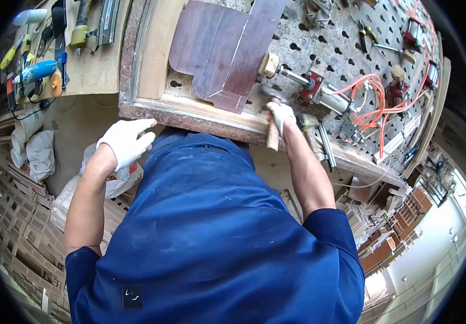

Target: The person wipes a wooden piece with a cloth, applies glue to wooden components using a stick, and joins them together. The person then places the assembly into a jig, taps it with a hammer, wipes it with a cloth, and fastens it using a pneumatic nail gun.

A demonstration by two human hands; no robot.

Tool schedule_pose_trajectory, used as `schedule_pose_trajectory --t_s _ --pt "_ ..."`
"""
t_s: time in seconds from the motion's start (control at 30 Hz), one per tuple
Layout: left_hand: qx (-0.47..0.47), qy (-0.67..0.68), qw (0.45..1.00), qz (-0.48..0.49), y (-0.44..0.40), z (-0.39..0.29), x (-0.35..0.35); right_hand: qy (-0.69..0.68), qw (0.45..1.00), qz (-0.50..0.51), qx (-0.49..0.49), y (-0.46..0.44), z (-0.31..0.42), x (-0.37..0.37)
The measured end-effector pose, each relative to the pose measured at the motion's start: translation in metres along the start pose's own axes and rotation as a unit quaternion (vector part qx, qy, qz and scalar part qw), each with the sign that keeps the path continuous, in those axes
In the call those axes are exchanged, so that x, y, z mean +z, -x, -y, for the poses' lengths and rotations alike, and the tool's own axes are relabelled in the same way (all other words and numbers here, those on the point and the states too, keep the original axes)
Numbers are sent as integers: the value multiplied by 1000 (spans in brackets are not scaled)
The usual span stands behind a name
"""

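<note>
My right hand [283, 115], in a white glove, grips a hammer [273, 136] by its wooden handle at the bench's near edge. The hammer's head is blurred. My left hand [126, 142], gloved too, hangs off the bench's front left corner, its fingers apart and nothing in them. Between and beyond my hands lies a reddish-brown wooden panel [208, 38] with a stepped outline, a long board [252, 54] along its right side. A wooden block [269, 65] on a pneumatic cylinder's rod [295, 76] touches or nearly touches this board.
The perforated metal bench [319, 51] carries more cylinders [398, 92] and orange air hoses [382, 108]. A nail gun [314, 132] hangs at its near edge, right of my right hand. Pliers [363, 38] lie farther back. On the left, a side table [95, 70] holds several tools.
</note>
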State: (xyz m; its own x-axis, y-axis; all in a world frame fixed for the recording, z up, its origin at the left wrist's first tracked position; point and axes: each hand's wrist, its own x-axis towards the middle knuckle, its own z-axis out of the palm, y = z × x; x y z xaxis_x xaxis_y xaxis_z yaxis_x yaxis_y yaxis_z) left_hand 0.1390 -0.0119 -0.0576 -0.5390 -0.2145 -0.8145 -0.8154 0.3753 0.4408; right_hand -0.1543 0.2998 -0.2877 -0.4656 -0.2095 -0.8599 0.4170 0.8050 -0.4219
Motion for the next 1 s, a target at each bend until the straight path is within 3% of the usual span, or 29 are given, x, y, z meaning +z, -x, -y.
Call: schedule_pose_trajectory --t_s 0.1,0.2,0.27,0.33,0.37,0.4,0.47,0.53,0.6,0.67,0.73,0.83,0.93,0.97,1.0 --pt "7 22 1000 10 -10 6 12 5 997 79 14 0 2 6" --pt "33 0 999 -8 -16 21 19 -74 995 57 33 14 11 -24" --pt "-5 34 999 -22 -12 25 15 -101 989 28 102 -4 -3 -40" --pt "-43 74 996 -15 -9 30 14 66 997 -29 -22 -29 -26 -3" --pt "-58 95 994 -9 -13 32 14 190 982 0 -20 -13 -4 27" --pt "-77 118 990 -1 -15 34 16 72 996 46 31 15 13 33" --pt "-51 101 994 -4 -21 44 18 -102 989 105 32 16 4 4" --pt "-52 97 994 -10 -21 53 19 -65 997 40 30 24 10 -19" --pt "-68 106 991 -31 -24 59 15 -150 985 23 81 1 -8 -43" --pt "-80 149 984 -61 -22 70 14 -129 984 -46 115 8 7 -18" --pt "-70 191 976 -80 -28 80 17 -95 991 43 82 24 27 38" --pt "-63 189 979 -39 -39 85 20 -101 992 64 50 28 14 13" --pt "-75 170 982 -25 -43 80 12 -106 991 1 81 21 -1 -19" --pt "-76 172 981 -39 -45 80 8 -77 989 -50 115 15 0 -15" --pt "-80 174 980 -51 -44 82 5 -31 994 -39 92 7 -1 -4"
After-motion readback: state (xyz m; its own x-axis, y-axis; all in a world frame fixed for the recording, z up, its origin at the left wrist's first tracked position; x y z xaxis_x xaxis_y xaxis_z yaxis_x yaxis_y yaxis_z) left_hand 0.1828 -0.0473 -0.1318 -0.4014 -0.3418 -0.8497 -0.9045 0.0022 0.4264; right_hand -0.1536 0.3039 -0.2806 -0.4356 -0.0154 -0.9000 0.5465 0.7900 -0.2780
